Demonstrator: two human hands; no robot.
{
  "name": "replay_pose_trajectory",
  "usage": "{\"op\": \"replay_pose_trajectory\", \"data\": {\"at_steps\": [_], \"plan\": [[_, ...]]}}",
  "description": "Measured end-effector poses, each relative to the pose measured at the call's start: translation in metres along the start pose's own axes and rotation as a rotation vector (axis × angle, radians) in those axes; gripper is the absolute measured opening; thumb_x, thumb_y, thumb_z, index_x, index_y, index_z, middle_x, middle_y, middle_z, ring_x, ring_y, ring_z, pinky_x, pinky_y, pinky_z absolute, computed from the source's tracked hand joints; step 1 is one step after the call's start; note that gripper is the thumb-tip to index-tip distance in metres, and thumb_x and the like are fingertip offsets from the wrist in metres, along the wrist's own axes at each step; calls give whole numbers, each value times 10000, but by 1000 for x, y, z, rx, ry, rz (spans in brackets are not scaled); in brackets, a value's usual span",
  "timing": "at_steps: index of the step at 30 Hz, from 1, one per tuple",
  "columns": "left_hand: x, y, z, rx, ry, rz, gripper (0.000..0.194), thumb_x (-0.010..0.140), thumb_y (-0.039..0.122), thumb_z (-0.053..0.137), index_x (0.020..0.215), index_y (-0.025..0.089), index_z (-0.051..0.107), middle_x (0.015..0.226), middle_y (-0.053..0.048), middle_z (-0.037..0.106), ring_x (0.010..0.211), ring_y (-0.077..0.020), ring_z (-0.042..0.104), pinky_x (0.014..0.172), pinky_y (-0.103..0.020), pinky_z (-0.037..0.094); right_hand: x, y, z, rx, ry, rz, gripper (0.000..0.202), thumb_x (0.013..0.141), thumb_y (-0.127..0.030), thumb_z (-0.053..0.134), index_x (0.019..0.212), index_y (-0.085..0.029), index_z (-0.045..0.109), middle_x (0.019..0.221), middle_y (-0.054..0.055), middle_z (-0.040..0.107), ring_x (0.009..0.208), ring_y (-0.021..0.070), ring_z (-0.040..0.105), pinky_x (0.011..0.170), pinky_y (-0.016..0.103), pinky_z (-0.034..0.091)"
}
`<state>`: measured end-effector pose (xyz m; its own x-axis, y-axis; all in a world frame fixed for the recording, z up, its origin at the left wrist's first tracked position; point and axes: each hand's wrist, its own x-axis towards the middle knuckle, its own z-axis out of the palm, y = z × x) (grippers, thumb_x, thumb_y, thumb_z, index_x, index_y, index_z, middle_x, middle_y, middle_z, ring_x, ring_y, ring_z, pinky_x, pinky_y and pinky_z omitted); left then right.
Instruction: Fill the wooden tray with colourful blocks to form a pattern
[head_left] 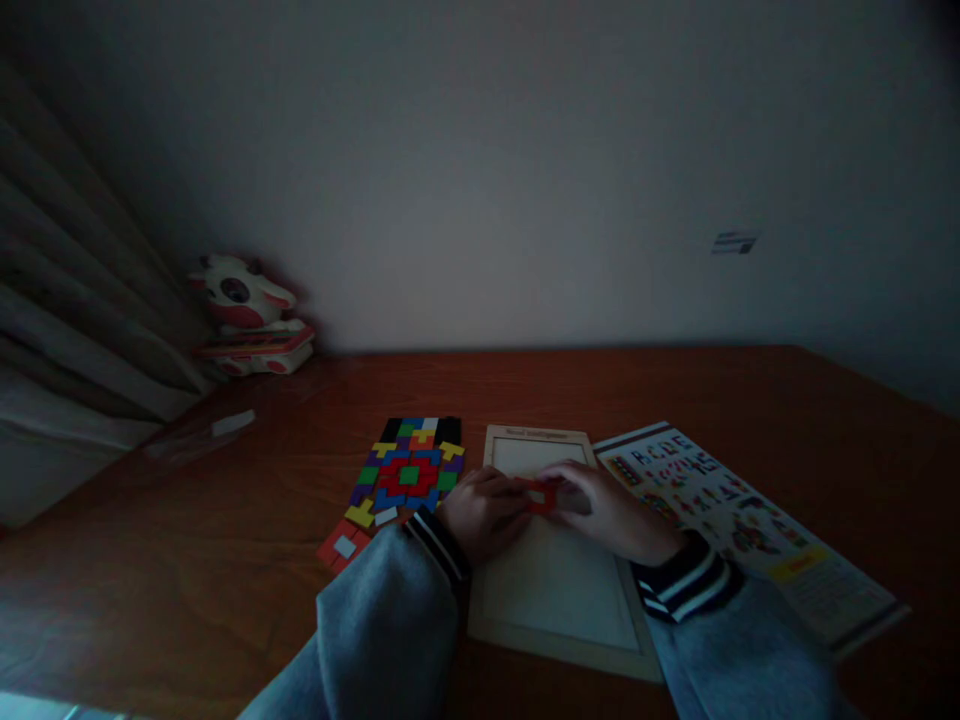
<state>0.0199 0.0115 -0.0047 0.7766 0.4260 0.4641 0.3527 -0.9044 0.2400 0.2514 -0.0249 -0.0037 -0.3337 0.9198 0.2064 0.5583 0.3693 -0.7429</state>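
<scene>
Both hands meet over a pale wooden tray (559,640), whose inside shows bare below them. Between their fingers is a small red piece (541,497) with a pale patch in its middle. My left hand (486,512) pinches its left side, and my right hand (600,505) grips its right side with thumb and fingers. Left of the tray lies a pattern of colored blocks (409,476) in red, blue, green, yellow, purple and black, partly hidden by my left hand and sleeve. Red blocks (331,546) around a white piece (345,547) lie at the pattern's near left corner.
A printed sheet (765,530) with colored figures lies right of the tray, partly under my right forearm. A cow-shaped toy (247,315) stands at the table's back left, by a curtain (67,290). A white strip (234,423) lies nearer on the brown table (187,560).
</scene>
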Motion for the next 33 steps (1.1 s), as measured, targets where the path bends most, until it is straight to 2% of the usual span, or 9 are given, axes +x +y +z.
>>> {"op": "replay_pose_trajectory", "data": {"at_steps": [6,13,22,26,33], "plan": [[0,-1,1,-9,0,5,242,947,287,540,1069,198,730,1148,-76,714,941,-207,636,849,-361,536,0,-7,1,-75,-3,-53,369,792,-149,672,1151,-228,637,1185,71,670,1123,220,617,999,410,480],[-2,-1,3,-13,-5,-11,222,921,278,576,1054,218,743,1117,-74,713,988,-217,627,882,-369,532,2,-12,5,-89,11,-38,310,825,-233,698,1129,-213,640,1143,74,687,1090,220,626,982,413,490],[-1,1,3,-12,-7,-9,238,945,287,546,1064,205,735,1101,-67,716,984,-209,631,884,-368,537,2,-17,5,-115,19,-34,313,807,-203,702,1116,-225,651,1131,65,694,1090,220,627,982,418,494],[-2,-1,5,-2,-28,-4,245,958,310,538,1076,206,726,1155,-68,703,1018,-211,629,909,-373,525,2,-18,7,-136,33,-8,388,782,-173,704,1160,-218,631,1153,73,685,1111,223,624,999,409,489],[-2,2,3,10,-41,-15,264,959,316,532,1119,202,709,1182,-54,706,1005,-207,633,899,-349,517,1,-16,12,-161,46,41,481,793,-217,679,1257,-242,553,1141,72,676,1080,232,638,976,438,504]]}}
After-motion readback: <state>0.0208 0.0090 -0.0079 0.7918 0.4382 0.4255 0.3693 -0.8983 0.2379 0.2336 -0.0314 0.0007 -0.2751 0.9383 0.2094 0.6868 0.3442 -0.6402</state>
